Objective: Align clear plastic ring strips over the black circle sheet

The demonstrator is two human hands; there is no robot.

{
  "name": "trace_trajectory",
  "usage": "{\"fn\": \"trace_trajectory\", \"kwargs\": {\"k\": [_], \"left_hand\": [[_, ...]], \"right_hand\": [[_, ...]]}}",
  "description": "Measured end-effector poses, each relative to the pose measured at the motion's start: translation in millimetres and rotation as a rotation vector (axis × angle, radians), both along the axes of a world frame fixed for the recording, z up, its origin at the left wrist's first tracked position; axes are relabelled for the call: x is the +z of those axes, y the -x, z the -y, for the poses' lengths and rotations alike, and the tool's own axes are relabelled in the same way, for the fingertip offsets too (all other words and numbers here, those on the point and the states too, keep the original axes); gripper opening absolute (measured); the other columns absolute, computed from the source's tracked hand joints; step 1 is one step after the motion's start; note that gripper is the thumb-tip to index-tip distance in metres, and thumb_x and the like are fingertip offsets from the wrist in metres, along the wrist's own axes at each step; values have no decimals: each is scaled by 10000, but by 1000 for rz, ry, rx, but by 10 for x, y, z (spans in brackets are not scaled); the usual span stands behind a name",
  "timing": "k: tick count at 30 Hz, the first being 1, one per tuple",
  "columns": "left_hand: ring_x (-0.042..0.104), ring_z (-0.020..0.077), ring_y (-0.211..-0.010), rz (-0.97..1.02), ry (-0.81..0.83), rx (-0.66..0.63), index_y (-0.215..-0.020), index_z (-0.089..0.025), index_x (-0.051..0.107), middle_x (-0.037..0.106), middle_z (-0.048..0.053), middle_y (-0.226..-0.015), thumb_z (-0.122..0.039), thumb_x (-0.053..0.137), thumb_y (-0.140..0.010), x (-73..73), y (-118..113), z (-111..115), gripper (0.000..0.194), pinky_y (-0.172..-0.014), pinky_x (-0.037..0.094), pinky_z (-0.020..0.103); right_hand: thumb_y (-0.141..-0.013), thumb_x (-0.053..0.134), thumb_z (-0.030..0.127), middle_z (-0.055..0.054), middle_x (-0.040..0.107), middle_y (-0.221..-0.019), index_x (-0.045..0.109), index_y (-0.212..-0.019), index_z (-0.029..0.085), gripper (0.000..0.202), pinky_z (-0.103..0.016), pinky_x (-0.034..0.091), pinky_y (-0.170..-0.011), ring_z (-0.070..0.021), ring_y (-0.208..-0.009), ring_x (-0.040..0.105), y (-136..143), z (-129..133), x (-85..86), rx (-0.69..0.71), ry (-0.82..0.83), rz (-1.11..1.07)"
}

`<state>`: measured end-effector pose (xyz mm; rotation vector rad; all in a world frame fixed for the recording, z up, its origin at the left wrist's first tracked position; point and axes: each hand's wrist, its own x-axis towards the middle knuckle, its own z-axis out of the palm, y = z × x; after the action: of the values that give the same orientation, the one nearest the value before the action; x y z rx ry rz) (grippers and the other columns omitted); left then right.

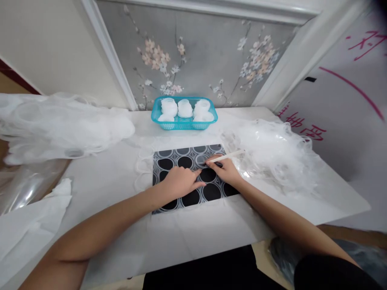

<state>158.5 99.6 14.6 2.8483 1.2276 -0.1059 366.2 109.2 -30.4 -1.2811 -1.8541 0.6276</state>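
A dark sheet (192, 197) patterned with rows of black ovals and pale rings lies on the white table. My left hand (180, 182) rests on the sheet, index finger and thumb apart, holding nothing that I can see. In my right hand (227, 171) is a thin white stick (227, 156), pinched by the fingers and slanting up to the right. Its lower end is close to a pale, translucent oval (201, 160) on the sheet, near my left index finger. Whether the stick touches that oval I cannot tell.
Behind the sheet, a blue plastic basket (184, 125) holds several stacks of white round pieces (185, 108). Heaps of translucent white ring-shaped scraps lie at the right (272, 149) and left (66, 125). White paper (39, 229) lies at the left edge. A flowered panel (196, 52) stands behind.
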Motion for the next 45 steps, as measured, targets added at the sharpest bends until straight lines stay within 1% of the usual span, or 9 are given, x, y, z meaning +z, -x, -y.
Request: {"fn": "trace_trajectory", "kwargs": {"k": [6,22,29,31,33,35,39,42,45], "left_hand": [[654,263,-670,-39,-1,7,-1320,-219,507,686,97,-707,-635,300,-887,-111,-61,33,635,-543,401,292],[650,244,-719,-7,65,-7,-1305,-271,529,696,91,-769,-599,324,-903,-100,-10,-38,558,-574,405,286],[645,245,-741,17,110,-33,-1193,-204,610,685,98,-758,-679,339,-851,-43,-10,-73,645,-562,413,284],[645,251,-742,11,118,-50,-1164,-199,626,686,94,-752,-693,361,-835,3,-14,-99,650,-557,413,284],[646,248,-737,-9,139,-59,-1136,-201,643,690,88,-757,-686,392,-828,70,-35,-130,627,-564,418,286],[643,237,-710,-38,166,-69,-1040,-196,684,689,83,-737,-692,406,-818,141,-84,-163,610,-577,425,293],[642,242,-700,20,94,-98,-1039,-196,683,697,96,-769,-686,316,-854,177,-284,-202,640,-586,429,314],[653,262,-747,85,10,-99,-1290,-247,533,706,98,-831,-664,318,-866,77,-469,-197,633,-594,430,313],[660,272,-753,38,15,-94,-1283,-252,549,703,117,-829,-676,343,-847,-45,-583,-183,642,-596,427,306]], "right_hand": [[-839,592,341,-46,722,-940,730,-852,231,176,-411,465,-944,-237,-1044,610,-16,-24,-16,-14,51,24],[-866,555,359,-40,725,-964,720,-904,247,203,-435,468,-945,-246,-1107,579,-5,42,-62,-3,52,36],[-870,517,212,-46,725,-963,694,-965,264,207,-482,334,-1010,-280,-1170,509,70,10,104,108,-249,511],[-848,522,187,-81,718,-941,693,-963,233,211,-502,340,-980,-302,-1124,527,-13,-182,242,-59,-299,562],[-870,474,195,-101,711,-918,696,-941,199,234,-499,379,-929,-299,-1041,565,-171,-370,354,-369,-343,474],[-891,435,217,-89,713,-923,696,-909,189,263,-476,410,-913,-279,-988,593,-345,-444,386,-476,-356,360],[-886,486,316,-66,721,-925,702,-840,197,250,-389,486,-858,-241,-935,647,-508,-165,199,-261,-167,171],[-876,516,385,-76,716,-964,708,-871,183,278,-357,509,-835,-230,-915,668,-484,111,32,-218,14,29],[-876,519,400,-77,717,-982,716,-897,178,298,-364,494,-883,-239,-981,654,-461,201,-23,-210,67,-27]]}}
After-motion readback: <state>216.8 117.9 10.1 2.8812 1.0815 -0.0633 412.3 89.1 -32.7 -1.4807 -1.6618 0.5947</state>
